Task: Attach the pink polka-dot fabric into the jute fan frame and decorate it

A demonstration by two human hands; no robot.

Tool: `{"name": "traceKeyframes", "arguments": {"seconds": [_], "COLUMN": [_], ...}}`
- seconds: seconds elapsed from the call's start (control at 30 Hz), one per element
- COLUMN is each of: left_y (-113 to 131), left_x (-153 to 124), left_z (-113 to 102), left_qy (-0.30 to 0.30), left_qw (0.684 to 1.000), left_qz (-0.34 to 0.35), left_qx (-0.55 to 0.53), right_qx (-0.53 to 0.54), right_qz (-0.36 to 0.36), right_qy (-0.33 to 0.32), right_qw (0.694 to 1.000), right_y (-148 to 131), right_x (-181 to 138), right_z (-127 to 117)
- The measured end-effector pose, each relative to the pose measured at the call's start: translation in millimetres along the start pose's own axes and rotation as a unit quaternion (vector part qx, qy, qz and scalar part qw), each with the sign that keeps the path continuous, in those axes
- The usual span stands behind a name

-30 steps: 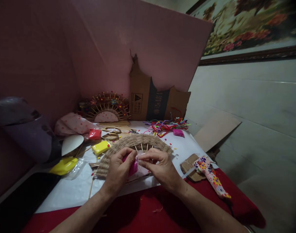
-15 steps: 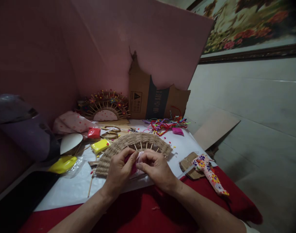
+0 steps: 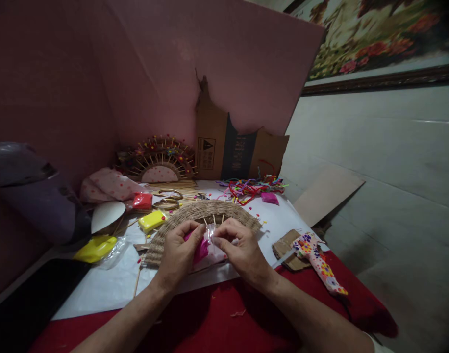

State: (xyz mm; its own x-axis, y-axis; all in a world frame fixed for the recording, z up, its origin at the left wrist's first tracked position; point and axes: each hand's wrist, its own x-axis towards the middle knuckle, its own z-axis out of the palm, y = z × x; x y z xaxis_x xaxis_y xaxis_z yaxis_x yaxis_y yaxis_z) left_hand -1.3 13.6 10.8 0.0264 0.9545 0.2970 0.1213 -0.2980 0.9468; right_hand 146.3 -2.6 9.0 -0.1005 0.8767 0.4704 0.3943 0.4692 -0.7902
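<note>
Between my hands is a magenta clay packet [image 3: 200, 251] in a clear plastic wrapper [image 3: 210, 231]. My left hand [image 3: 177, 255] is closed around the packet, thumb and forefinger at its upper edge. Thumb and fingers of my right hand [image 3: 242, 251] pinch the clear end of the wrapper. Just beyond and below both hands lies a half-round fan [image 3: 213, 208] woven of brown cord, with thin sticks across its inner opening and coloured beads on its rim. My hands hide part of its inner side.
A finished-looking fan [image 3: 158, 159] leans at the back beside torn cardboard [image 3: 213, 142]. Scissors [image 3: 169, 196], a yellow clay packet [image 3: 152, 221], a red packet [image 3: 142, 201], pipe cleaners [image 3: 246, 189] and another magenta packet [image 3: 269, 198] surround the work. Patterned fabric [image 3: 322, 262] lies at right.
My hands have turned the packet slightly, so more of its magenta side and the clear wrapper end shows. Both hands stay in nearly the same place above the fan.
</note>
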Motion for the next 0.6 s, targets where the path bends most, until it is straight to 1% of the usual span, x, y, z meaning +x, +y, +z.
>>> {"name": "traceKeyframes", "arguments": {"seconds": [0.13,0.27,0.33,0.43,0.53,0.6], "left_y": [-0.8,-3.3,-4.9,-7.1,-7.3,-6.3], "left_x": [0.1,-0.2,-0.6,-1.4,-2.0,-2.2], "left_z": [0.3,2.0,3.0,4.4,5.1,4.8], "left_qy": [-0.002,-0.008,-0.009,-0.024,-0.042,-0.040], "left_qw": [1.000,1.000,0.999,0.999,0.998,0.998], "left_qz": [0.018,0.016,0.014,0.021,0.025,0.017], "left_qx": [0.016,0.020,0.028,0.038,0.041,0.034], "right_qx": [0.041,0.067,0.068,0.048,0.023,0.033], "right_qz": [-0.004,0.032,0.038,0.018,-0.006,-0.003], "right_qy": [-0.020,-0.016,-0.009,-0.012,-0.038,-0.054], "right_qw": [0.999,0.997,0.997,0.999,0.999,0.998], "right_y": [-4.3,-7.2,-6.0,-3.4,-1.7,0.3], "right_x": [-0.1,-2.3,-3.6,-4.9,-4.7,-3.7], "right_z": [-0.1,4.0,6.5,8.2,7.0,6.4]}}
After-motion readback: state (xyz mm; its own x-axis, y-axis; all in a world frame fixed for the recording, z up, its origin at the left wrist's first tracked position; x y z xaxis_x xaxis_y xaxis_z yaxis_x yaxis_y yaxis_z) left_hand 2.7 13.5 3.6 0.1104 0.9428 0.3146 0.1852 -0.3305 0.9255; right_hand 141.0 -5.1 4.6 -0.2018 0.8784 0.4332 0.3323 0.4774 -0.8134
